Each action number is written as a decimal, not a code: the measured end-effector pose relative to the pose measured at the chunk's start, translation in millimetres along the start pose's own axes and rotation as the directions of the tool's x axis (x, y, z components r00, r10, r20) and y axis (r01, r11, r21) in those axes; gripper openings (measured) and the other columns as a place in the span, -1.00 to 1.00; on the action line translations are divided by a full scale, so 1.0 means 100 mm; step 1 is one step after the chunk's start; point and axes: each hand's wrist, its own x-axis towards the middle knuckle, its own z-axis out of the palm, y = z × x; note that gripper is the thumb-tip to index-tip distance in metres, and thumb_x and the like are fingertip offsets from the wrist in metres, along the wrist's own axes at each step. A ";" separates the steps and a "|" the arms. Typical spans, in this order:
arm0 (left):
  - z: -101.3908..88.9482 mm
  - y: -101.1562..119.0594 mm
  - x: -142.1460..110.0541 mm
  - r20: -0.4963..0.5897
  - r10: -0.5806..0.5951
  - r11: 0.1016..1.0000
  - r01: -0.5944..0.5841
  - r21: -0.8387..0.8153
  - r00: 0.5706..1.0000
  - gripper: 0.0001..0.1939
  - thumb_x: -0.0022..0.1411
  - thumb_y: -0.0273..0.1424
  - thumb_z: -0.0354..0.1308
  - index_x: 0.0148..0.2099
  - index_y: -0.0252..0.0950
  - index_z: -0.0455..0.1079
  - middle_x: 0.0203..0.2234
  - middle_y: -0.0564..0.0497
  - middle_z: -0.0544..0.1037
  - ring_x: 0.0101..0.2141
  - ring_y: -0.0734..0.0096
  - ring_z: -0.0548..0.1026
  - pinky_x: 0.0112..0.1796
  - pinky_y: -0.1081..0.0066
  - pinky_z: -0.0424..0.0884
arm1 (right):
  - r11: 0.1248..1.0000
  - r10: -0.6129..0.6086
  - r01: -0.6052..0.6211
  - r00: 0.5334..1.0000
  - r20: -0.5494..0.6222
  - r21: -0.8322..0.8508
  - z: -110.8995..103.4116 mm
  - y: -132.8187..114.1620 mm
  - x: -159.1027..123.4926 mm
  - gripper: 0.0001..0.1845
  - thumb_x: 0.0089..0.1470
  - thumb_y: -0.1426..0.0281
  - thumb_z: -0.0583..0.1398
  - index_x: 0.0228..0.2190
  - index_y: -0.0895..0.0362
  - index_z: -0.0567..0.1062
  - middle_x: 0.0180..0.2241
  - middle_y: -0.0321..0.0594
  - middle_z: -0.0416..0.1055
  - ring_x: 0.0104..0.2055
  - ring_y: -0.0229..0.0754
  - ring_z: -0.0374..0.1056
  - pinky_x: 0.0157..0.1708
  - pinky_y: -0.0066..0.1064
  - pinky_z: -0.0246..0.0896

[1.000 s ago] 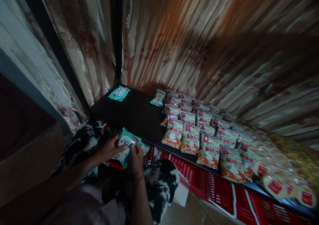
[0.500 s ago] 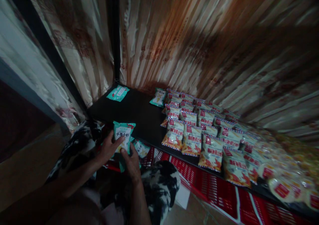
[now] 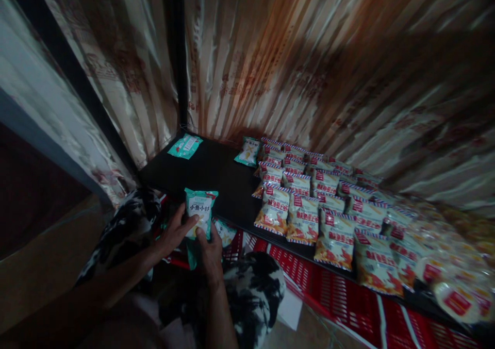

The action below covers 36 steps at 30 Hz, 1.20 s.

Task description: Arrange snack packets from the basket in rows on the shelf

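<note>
Between my two hands is an upright teal and white snack bag [image 3: 199,208], its printed front facing me. My left hand [image 3: 175,231] grips its left side, the thumb across the front. From the right and below, my right hand [image 3: 211,248] holds it with the thumb on the lower front. Behind my right hand, lower down, another teal bag [image 3: 225,232] shows in part in the red basket. On the black shelf [image 3: 216,176] a teal bag [image 3: 185,146] lies flat in the far left corner. A second teal bag [image 3: 248,151] leans beside the rows of orange and white bags.
Rows of orange and white snack bags [image 3: 302,217] stand along the shelf's right part. Further right are clear round packs [image 3: 456,300]. Red plastic baskets [image 3: 309,282] sit under the shelf edge. Pleated curtains [image 3: 247,55] hang behind, with a dark post [image 3: 178,55] at the corner.
The held snack bag and both hands have moved slightly to the right in view and stay in about the same grip. The shelf also appears shifted a little right as the head view turns.
</note>
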 end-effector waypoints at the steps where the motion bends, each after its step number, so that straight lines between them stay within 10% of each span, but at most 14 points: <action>1: 0.00 -0.03 0.00 0.009 -0.007 1.000 0.007 -0.020 1.000 -0.36 0.08 -0.08 0.12 0.15 -0.29 0.18 0.03 -0.15 0.41 0.03 0.12 0.37 0.01 0.22 0.29 | 1.000 0.002 -0.002 1.000 -0.006 0.000 0.00 0.01 0.01 -0.49 0.00 0.18 0.20 -0.03 0.13 0.41 -0.10 -0.20 0.46 -0.08 -0.14 0.35 -0.06 -0.36 0.21; 6: 0.00 -0.11 0.00 -0.060 -0.070 0.995 0.066 -0.073 0.996 -0.23 -0.03 -0.10 0.22 0.19 -0.29 0.15 0.14 -0.18 0.29 0.17 0.04 0.19 0.11 0.18 0.15 | 1.000 -0.002 0.002 1.000 -0.014 0.021 -0.03 0.07 0.02 -0.48 0.01 0.17 0.19 0.00 0.13 0.39 -0.11 -0.20 0.46 -0.10 -0.12 0.35 -0.06 -0.31 0.22; 15: 0.06 -0.13 0.04 -0.051 -0.090 0.968 0.076 -0.237 0.995 -0.29 -0.05 -0.13 0.26 0.12 -0.31 0.23 -0.01 -0.19 0.45 -0.02 0.06 0.42 -0.04 0.17 0.34 | 0.999 0.044 -0.044 0.998 -0.036 0.003 -0.04 0.07 0.03 -0.42 -0.02 0.17 0.22 0.03 0.12 0.36 -0.10 -0.19 0.45 -0.09 -0.12 0.35 -0.10 -0.32 0.25; 36: 0.05 0.09 -0.05 -0.140 -0.133 0.989 0.121 -0.091 0.981 -0.35 -0.02 0.08 0.08 -0.04 -0.32 0.35 -0.20 -0.12 0.56 -0.19 0.14 0.52 -0.20 0.28 0.44 | 0.982 0.081 -0.084 0.996 0.028 0.170 -0.01 -0.04 -0.10 -0.37 -0.12 0.18 0.29 0.01 0.12 0.38 -0.07 -0.19 0.45 -0.06 -0.08 0.38 -0.03 -0.22 0.27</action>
